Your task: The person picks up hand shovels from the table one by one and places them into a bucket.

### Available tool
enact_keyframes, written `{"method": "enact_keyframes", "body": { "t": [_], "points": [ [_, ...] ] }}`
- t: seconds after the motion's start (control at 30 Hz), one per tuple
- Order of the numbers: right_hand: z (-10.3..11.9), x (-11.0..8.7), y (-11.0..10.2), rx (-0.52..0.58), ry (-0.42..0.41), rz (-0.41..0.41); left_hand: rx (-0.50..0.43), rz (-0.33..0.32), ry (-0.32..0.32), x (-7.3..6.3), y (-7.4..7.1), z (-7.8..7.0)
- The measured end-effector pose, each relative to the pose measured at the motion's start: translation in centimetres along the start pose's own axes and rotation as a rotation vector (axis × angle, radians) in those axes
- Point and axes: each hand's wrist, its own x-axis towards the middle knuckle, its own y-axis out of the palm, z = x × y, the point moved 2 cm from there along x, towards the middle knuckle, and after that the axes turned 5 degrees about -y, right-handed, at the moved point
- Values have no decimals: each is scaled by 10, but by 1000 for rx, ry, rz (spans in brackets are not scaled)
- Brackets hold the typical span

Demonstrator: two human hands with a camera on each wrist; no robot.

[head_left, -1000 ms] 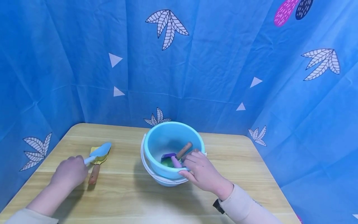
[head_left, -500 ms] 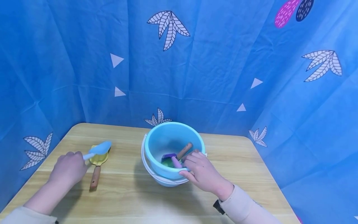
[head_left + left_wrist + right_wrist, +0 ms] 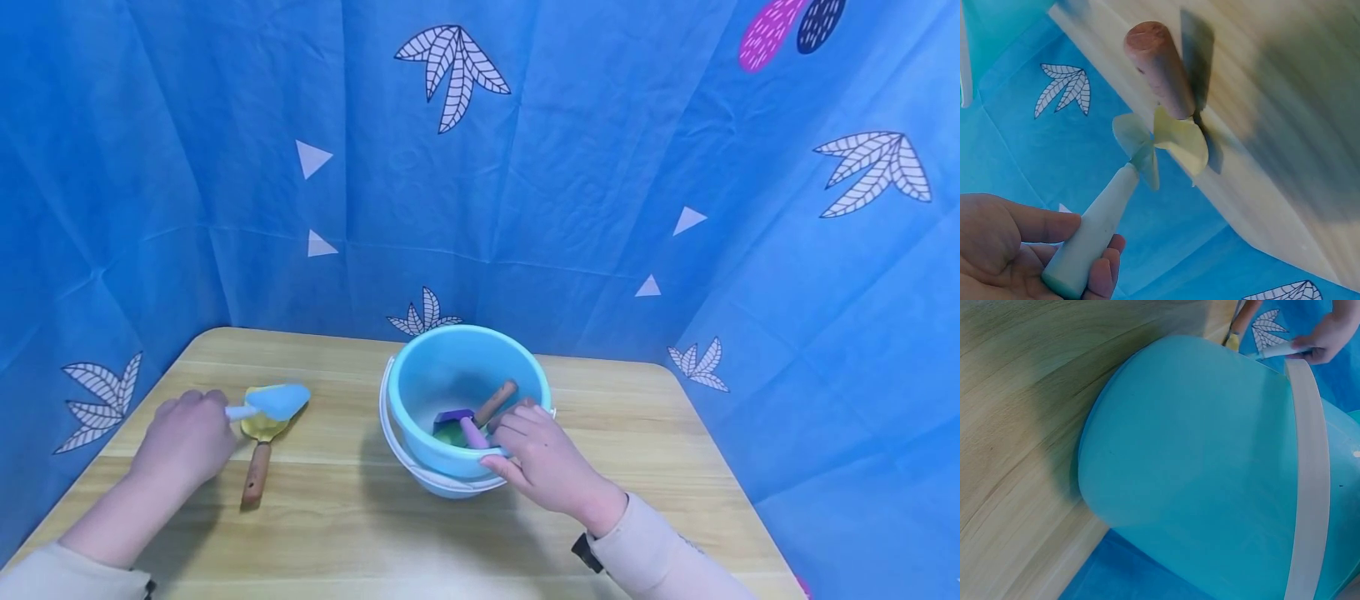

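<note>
My left hand [image 3: 183, 437] pinches the pale handle of a small light-blue toy shovel [image 3: 281, 402]. The left wrist view shows thumb and fingers around that handle [image 3: 1094, 228], with the blade pointing away from the palm. Beneath the blue blade in the head view, a yellow toy shovel [image 3: 262, 429] with a wooden handle lies on the table, partly covered. My right hand [image 3: 551, 462] grips the near right rim of a light-blue bucket [image 3: 431, 375], thumb outside and fingers inside. In the bucket are a wooden handle [image 3: 495, 402], a purple piece [image 3: 452, 417], a lilac handle [image 3: 472, 433] and something green.
The bucket's white carrying handle [image 3: 388, 429] hangs down around its near side. A wood-grain table [image 3: 337, 533] carries everything, its back edge meeting a blue printed curtain [image 3: 525, 167] that also rises on both sides.
The blue shovel's blade has turned and shifted slightly right over the yellow one. The yellow shovel's handle end has moved a little toward me. My right hand and the bucket stay put.
</note>
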Motion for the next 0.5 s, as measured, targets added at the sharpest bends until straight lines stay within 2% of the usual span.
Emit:
{"method": "enact_keyframes", "body": {
  "t": [0.23, 0.5],
  "points": [
    [0, 0, 1, 5, 3, -3, -26, -58, 19, 0, -5, -12],
    [-1, 0, 0, 1, -3, -9, -83, -78, 21, -1, -11, -24]
  ]
}}
